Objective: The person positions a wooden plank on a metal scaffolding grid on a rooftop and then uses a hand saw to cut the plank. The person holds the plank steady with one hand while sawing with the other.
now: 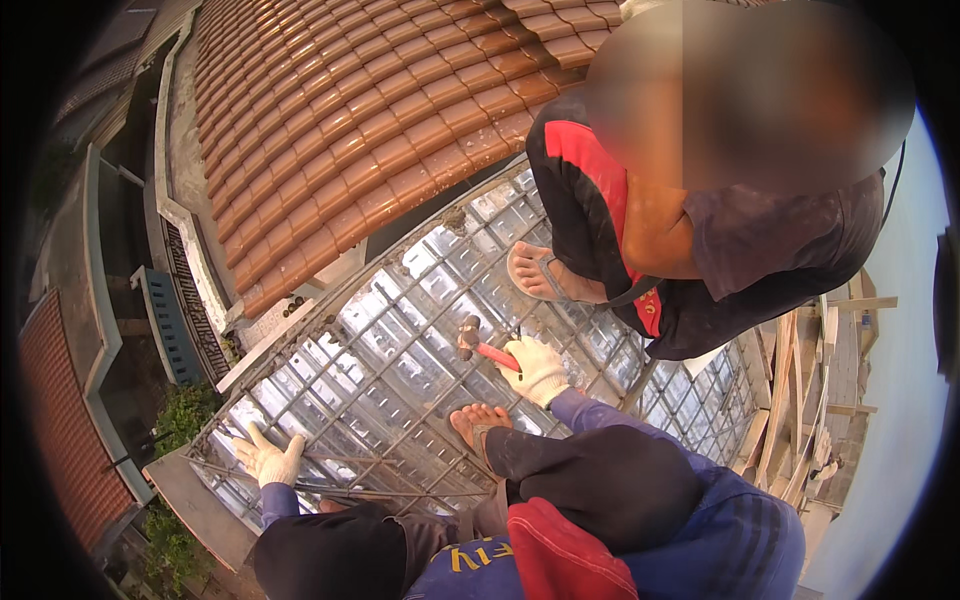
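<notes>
Over the middle of the rebar grid [388, 352], the right hand [538, 371] grips a red-handled hammer [491, 352]; at the grid's left end, the left hand [271, 460] spreads its gloved fingers

**Brown tile roof [370, 110] at the upper left, timber planks [785, 390] at the right**

The roof's glazed tiles overlap in rows, many of them shining. Farther left is a teal slatted panel [170, 322], with leafy shrubs [186, 420] near its lower end and a redder tile roof [72, 430] toward the picture's edge. A co-worker [745, 300] in dark clothing with red panels fills the upper right, the face blurred. Pale sky [885, 440] shows beyond the planks.
</notes>
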{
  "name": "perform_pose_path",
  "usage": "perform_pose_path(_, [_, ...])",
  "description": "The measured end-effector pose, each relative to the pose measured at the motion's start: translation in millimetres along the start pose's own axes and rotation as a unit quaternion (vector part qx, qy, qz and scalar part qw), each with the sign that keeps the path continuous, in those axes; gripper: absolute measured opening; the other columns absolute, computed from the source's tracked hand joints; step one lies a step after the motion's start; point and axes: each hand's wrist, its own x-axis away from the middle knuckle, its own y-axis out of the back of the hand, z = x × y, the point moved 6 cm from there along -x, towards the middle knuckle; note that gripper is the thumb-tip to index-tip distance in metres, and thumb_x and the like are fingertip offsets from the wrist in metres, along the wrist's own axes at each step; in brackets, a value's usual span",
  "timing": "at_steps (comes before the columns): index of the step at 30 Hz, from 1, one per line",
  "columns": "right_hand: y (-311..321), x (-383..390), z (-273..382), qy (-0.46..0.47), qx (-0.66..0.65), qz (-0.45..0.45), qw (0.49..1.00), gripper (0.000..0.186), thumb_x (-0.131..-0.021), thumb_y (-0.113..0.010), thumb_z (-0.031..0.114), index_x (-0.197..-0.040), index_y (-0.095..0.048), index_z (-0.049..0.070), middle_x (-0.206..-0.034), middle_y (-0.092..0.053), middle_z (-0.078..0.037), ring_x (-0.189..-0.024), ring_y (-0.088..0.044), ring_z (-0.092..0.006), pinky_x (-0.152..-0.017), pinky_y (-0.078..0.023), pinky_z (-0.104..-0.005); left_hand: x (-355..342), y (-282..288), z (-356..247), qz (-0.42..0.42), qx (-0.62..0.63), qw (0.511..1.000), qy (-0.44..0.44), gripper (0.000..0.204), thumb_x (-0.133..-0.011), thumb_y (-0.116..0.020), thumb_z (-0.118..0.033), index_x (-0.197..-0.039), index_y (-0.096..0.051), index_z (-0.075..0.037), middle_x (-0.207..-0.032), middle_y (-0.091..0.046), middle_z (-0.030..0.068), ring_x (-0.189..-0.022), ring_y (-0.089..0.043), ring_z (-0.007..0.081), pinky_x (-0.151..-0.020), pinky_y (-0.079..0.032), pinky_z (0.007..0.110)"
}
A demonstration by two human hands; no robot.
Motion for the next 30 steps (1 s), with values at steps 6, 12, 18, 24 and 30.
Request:
perform_pose_path(6, [30.8,-7.1,14.9,0.016,0.015,-0.021,1.0,0.032,-0.093,-0.081,0.039,-0.114,-0.073,0.015,-0.11,-0.071,-0.015,-0.099,-0.074,-0.0407,-0.085,-0.059,-0.0544,-6.0,-20.3,17.4,0.015,0.005,1.0,0.025,0.134,-0.079,-0.09,-0.064,-0.18,-0.019,-0.012,-0.181,-0.003,0.0416,-0.17,-0.005,0.0579,-0.136,-0.016,0.065])
perform_pose_path(12, [38.8,-3.6,11.5,-0.003,-0.009,0.002,1.0,0.033,-0.094,-0.081,0.041,-0.113,-0.073,0.015,-0.11,-0.071,-0.014,-0.104,-0.072,-0.0386,-0.088,-0.058,-0.0532,-5.2,-22.2,11.9,0.006,-0.007,1.0,0.012,0.127,-0.084,-0.084,-0.067,-0.18,-0.021,-0.011,-0.18,-0.006,0.043,-0.169,-0.006,0.0574,-0.134,-0.018,0.067])
perform_pose_path(18, [40.1,-1.4,13.9,0.0,-0.062,-0.004,0.998,0.042,-0.094,-0.083,0.045,-0.119,-0.074,0.013,-0.115,-0.072,-0.014,-0.108,-0.072,-0.0382,-0.092,-0.057,-0.0515,-4.4,-16.4,8.1,0.006,-0.004,1.0,0.016,0.122,-0.086,-0.082,-0.064,-0.179,-0.023,-0.013,-0.181,-0.007,0.0414,-0.168,-0.011,0.06,-0.134,-0.019,0.068])
perform_pose_path(24, [34.1,-3.1,13.2,0.012,-0.041,-0.026,0.999,0.042,-0.093,-0.083,0.045,-0.119,-0.074,0.013,-0.121,-0.073,-0.015,-0.11,-0.072,-0.0395,-0.092,-0.057,-0.0512,-4.0,-15.1,10.7,0.006,0.003,1.0,0.01,0.123,-0.085,-0.084,-0.061,-0.179,-0.022,-0.012,-0.181,-0.007,0.0412,-0.168,-0.01,0.0614,-0.134,-0.018,0.068])
perform_pose_path(30, [34.4,-0.9,13.0,0.033,-0.027,-0.055,0.998,0.041,-0.093,-0.084,0.046,-0.114,-0.074,0.012,-0.117,-0.072,-0.016,-0.108,-0.071,-0.0404,-0.091,-0.057,-0.0521,-3.0,-15.1,8.6,0.011,0.004,1.0,0.017,0.123,-0.085,-0.084,-0.061,-0.179,-0.022,-0.011,-0.18,-0.007,0.0426,-0.167,-0.011,0.0626,-0.134,-0.018,0.068])
